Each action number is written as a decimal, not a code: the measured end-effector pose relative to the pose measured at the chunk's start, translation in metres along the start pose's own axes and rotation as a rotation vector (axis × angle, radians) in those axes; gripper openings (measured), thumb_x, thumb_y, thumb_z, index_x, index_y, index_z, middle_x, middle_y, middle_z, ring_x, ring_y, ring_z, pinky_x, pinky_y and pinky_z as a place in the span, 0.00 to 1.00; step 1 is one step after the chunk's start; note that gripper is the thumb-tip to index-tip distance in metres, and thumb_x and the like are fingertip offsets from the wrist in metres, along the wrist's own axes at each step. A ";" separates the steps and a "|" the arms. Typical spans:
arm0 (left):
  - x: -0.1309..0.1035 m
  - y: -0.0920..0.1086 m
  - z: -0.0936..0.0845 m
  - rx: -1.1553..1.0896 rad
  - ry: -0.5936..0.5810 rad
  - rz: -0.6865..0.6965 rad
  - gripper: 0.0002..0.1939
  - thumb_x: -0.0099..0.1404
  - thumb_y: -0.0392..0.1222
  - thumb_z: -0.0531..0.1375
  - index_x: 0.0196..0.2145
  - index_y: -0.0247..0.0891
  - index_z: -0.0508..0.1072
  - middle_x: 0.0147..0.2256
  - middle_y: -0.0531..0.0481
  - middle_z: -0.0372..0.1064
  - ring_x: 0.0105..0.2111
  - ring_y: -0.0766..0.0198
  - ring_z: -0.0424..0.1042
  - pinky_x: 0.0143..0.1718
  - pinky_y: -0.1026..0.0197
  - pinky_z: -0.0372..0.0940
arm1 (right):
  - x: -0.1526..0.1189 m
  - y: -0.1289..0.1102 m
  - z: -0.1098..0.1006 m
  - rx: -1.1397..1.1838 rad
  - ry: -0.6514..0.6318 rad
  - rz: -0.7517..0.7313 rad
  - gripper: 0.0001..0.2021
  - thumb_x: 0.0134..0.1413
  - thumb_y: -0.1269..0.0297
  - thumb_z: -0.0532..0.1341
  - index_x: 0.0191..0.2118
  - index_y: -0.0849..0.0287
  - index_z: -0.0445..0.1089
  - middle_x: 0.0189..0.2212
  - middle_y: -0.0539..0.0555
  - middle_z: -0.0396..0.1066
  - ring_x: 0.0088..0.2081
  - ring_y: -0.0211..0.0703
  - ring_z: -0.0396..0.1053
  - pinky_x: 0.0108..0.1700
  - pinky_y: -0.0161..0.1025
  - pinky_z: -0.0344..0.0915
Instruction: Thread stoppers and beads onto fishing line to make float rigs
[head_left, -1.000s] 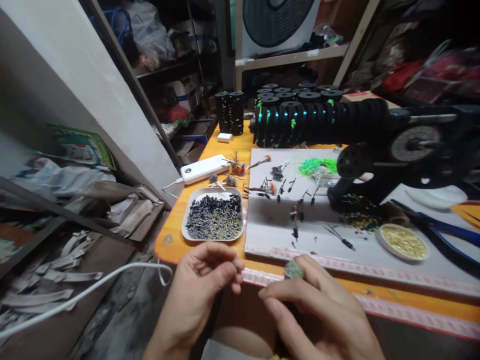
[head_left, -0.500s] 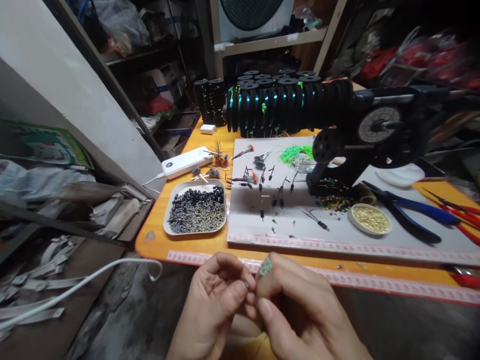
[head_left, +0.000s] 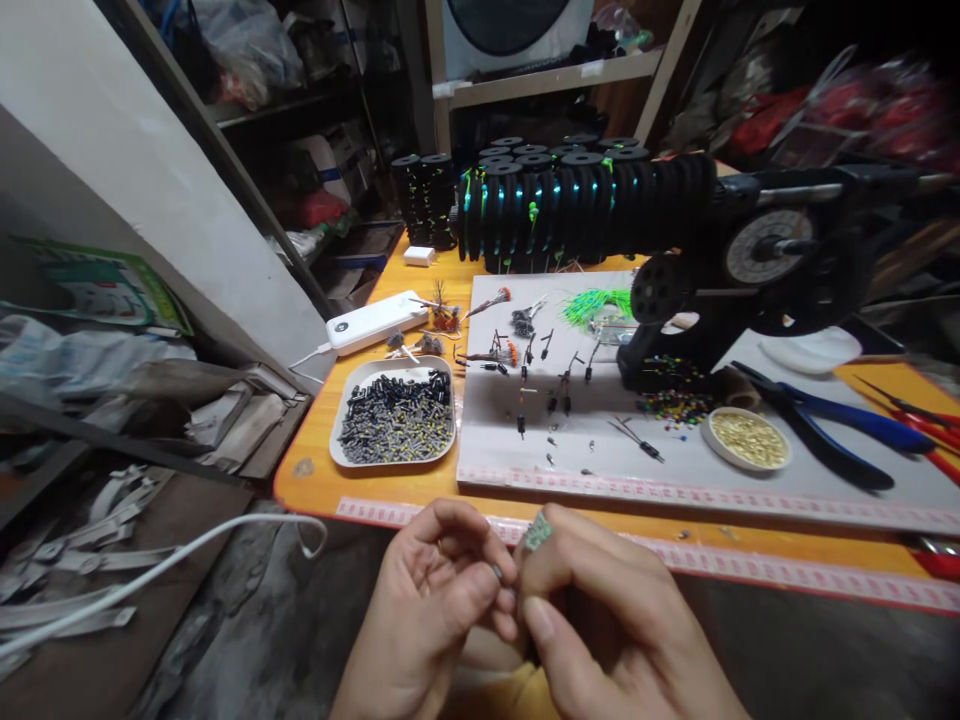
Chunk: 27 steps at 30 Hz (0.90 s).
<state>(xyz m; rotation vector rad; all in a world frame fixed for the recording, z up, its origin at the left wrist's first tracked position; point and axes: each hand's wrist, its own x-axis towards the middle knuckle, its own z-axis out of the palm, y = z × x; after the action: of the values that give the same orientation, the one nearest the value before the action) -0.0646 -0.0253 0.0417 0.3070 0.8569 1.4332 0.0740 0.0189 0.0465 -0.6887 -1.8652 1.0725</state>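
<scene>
Both hands are close together in front of the table's near edge. My left hand [head_left: 442, 610] pinches a tiny dark piece [head_left: 496, 573] between thumb and forefinger, its other fingers curled. Touching or nearly touching it, my right hand [head_left: 600, 610] has thumb and forefinger pressed together; anything between them is too small to make out. A greenish wrap [head_left: 537, 533] is on its forefinger. Beyond my left hand is a white tray [head_left: 337, 440] of small black, grey and yellow parts. Small black-tipped pieces [head_left: 521, 425] lie scattered on the grey board [head_left: 480, 440].
A black machine [head_left: 750, 250] carries a row of spools [head_left: 585, 210]. Blue-handled pliers [head_left: 847, 420] and a dish of gold bits [head_left: 750, 440] lie on the right. A white power bank [head_left: 379, 322] sits left, green strands [head_left: 600, 305] at the back, measuring tape [head_left: 750, 565] along the front edge.
The whole view has shifted slightly, so the table and machine appear a little to the right. Both hands keep almost the same pose and grip.
</scene>
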 end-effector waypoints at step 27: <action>-0.008 -0.015 0.005 0.449 0.205 0.602 0.08 0.55 0.36 0.72 0.33 0.45 0.79 0.29 0.58 0.79 0.29 0.73 0.78 0.38 0.76 0.72 | -0.001 -0.004 -0.002 -0.248 -0.067 -0.010 0.08 0.61 0.75 0.54 0.33 0.58 0.67 0.27 0.50 0.65 0.29 0.37 0.68 0.32 0.33 0.65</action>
<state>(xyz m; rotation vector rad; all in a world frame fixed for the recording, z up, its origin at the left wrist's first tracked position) -0.0494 -0.0335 0.0379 0.8211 1.3299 1.8339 0.0762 0.0170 0.0499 -0.7918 -2.0799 0.8749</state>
